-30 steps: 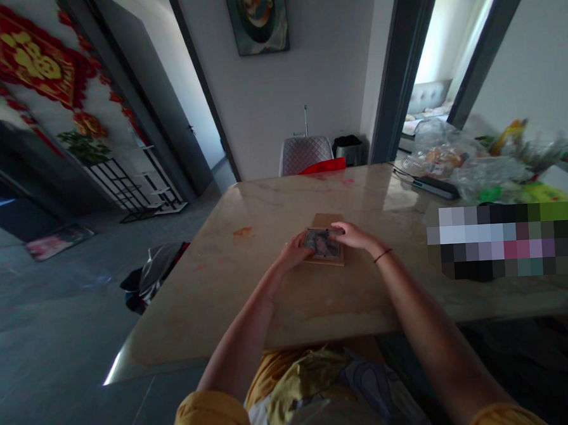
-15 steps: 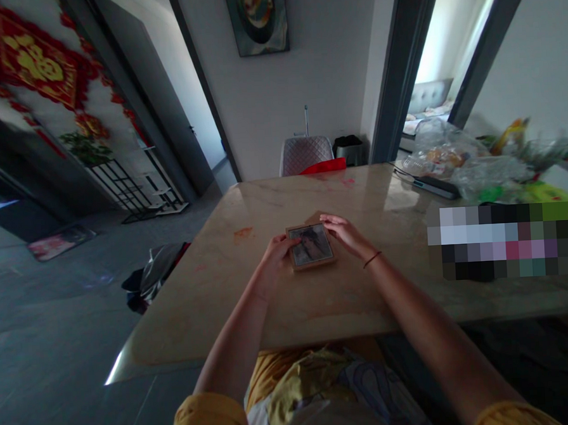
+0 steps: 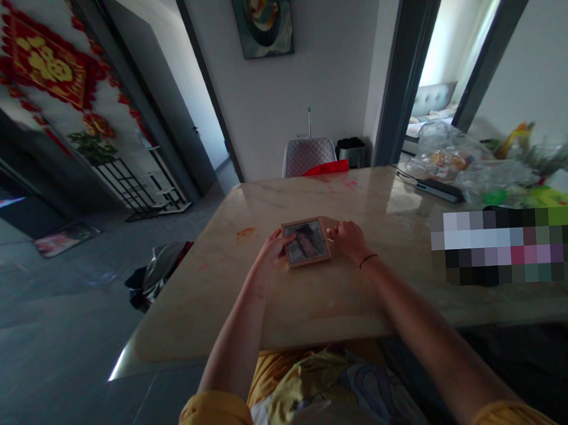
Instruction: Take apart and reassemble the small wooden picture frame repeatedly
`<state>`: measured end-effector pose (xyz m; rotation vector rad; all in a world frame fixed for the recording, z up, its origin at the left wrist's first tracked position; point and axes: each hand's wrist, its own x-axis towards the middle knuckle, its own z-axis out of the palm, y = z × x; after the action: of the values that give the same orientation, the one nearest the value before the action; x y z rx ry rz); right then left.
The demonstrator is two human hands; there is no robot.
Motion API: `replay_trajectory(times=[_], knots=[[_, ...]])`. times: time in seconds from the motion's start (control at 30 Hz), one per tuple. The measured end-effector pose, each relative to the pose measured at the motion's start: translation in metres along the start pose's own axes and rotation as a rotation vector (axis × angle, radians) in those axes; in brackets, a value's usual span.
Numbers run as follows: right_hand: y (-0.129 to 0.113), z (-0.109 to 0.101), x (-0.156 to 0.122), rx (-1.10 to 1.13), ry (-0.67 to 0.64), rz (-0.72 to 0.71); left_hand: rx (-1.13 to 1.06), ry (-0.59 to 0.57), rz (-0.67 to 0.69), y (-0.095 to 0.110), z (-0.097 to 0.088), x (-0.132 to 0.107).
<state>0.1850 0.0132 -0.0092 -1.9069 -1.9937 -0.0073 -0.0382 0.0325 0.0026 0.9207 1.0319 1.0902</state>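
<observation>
Picture frame (image 3: pixel 294 264): located over the middle of the marble-look table (image 3: pixel 317 306); contact with the surface cannot be determined. An orange stain (image 3: pixel 245 235) lies to its left; a black device (image 3: pixel 439 190) and clear plastic bags (image 3: pixel 496 179) sit well apart, far right. Left hand (image 3: pixel 272 246): clamped on the frame's left side, thumb across the face. Right hand (image 3: pixel 346 238): fingers curled beside the right edge; grip cannot be determined. Red wall hanging (image 3: pixel 50 63): gold character 福.

Dim, bright right-hand doorway (image 3: pixel 462 32), glare on tabletop (image 3: pixel 289 307), pixelated patch (image 3: pixel 512 246), stretched edges
</observation>
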Motion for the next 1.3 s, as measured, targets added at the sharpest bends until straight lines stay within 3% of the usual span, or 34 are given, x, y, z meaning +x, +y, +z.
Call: replay_trajectory(times=[0.2, 0.33, 0.53, 0.63, 0.77, 0.93, 1.03, 1.13, 1.3], knots=[[0.007, 0.000, -0.003, 0.007, -0.010, 0.096, -0.052, -0.004, 0.023, 0.004, -0.001, 0.000], [0.009, 0.003, -0.003, 0.001, -0.112, 0.047, -0.026, 0.026, 0.016, 0.005, -0.001, 0.000], [0.003, -0.012, -0.003, 0.024, -0.121, 0.041, -0.024, 0.030, 0.008, 0.005, 0.001, -0.001], [-0.001, -0.018, -0.003, 0.122, -0.004, 0.094, -0.011, 0.044, 0.015, 0.006, 0.001, -0.002], [0.001, -0.025, -0.003, 0.281, 0.260, 0.135, -0.001, 0.047, 0.016, 0.005, 0.001, -0.002], [0.007, -0.030, 0.001, 0.723, 0.489, 0.247, -0.002, 0.081, 0.011, 0.003, -0.001, 0.001], [0.007, -0.026, 0.006, 1.103, 0.447, 0.229, -0.010, 0.072, 0.017, 0.003, -0.001, 0.001], [0.002, -0.018, 0.008, 1.361, 0.314, 0.183, -0.007, 0.068, 0.028, 0.003, 0.000, -0.001], [-0.012, -0.003, 0.005, 1.404, 0.133, 0.197, -0.033, 0.049, 0.034, 0.002, 0.002, -0.001]])
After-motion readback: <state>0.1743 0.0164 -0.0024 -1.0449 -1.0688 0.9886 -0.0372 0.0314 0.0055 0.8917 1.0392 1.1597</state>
